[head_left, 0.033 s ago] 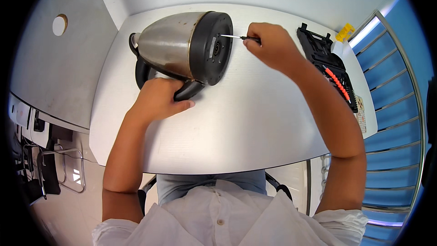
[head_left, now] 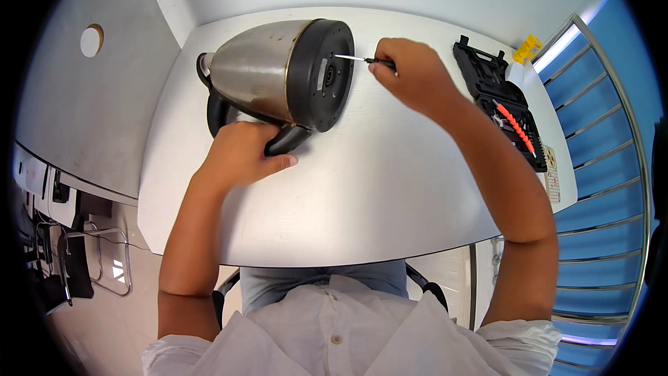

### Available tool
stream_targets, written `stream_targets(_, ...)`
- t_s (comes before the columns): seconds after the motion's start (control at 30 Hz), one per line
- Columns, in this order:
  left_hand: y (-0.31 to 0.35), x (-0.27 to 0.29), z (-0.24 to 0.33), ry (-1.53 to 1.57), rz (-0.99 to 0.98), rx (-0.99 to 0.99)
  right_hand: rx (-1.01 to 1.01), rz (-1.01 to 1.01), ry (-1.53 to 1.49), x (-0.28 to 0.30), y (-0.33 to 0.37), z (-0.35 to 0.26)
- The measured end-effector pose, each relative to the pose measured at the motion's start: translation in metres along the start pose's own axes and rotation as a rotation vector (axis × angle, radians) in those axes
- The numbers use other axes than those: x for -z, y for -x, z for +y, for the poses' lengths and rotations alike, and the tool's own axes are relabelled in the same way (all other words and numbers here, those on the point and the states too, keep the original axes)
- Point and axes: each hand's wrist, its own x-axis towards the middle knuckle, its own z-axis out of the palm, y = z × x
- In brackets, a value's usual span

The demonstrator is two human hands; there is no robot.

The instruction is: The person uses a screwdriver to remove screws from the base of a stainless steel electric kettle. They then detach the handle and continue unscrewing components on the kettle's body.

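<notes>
A steel electric kettle (head_left: 257, 66) lies on its side on the white table, its black base (head_left: 316, 101) turned to the right. My left hand (head_left: 243, 150) is closed around the black handle (head_left: 287, 141), thumb pointing right. In my right hand (head_left: 410, 73) is a screwdriver (head_left: 351, 58) with a dark grip and a thin bright shaft. Its shaft points left, and the tip meets the base near the small holes above the round central socket. Whether the tip sits in a screw is too small to tell.
An open black tool case (head_left: 487, 76) stands at the table's right side, with an orange flexible shaft (head_left: 513, 125) in it. Behind it are a yellow item (head_left: 527, 49) and a metal railing (head_left: 612, 76). A grey panel (head_left: 104, 97) borders the table (head_left: 348, 223) at the left.
My right hand and the screwdriver have shifted very slightly left. The kettle's base has tilted a little the same way; my left hand keeps its hold.
</notes>
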Motion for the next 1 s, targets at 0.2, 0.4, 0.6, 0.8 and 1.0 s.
stream_targets(0.2, 0.014, 0.043, -0.007, 0.142, 0.205, 0.105, 0.000, 0.088, 0.025, -0.019, 0.021, -0.015)
stream_targets(0.4, -0.081, 0.075, -0.028, 0.137, 0.598, -0.274, 0.147, 0.267, 0.229, -0.031, 0.024, -0.029)
stream_targets(0.6, -0.119, 0.067, -0.009, 0.404, 0.018, -0.118, 0.364, 0.453, 0.430, -0.028, 0.015, -0.014)
stream_targets(0.8, -0.124, 0.067, -0.010, 0.387, -0.009, -0.214, 0.546, 0.503, 0.349, -0.039, 0.011, 0.014)
stream_targets(1.0, -0.124, 0.062, -0.013, 0.405, 0.051, -0.227, 0.358, 0.425, 0.198, -0.042, 0.015, 0.004)
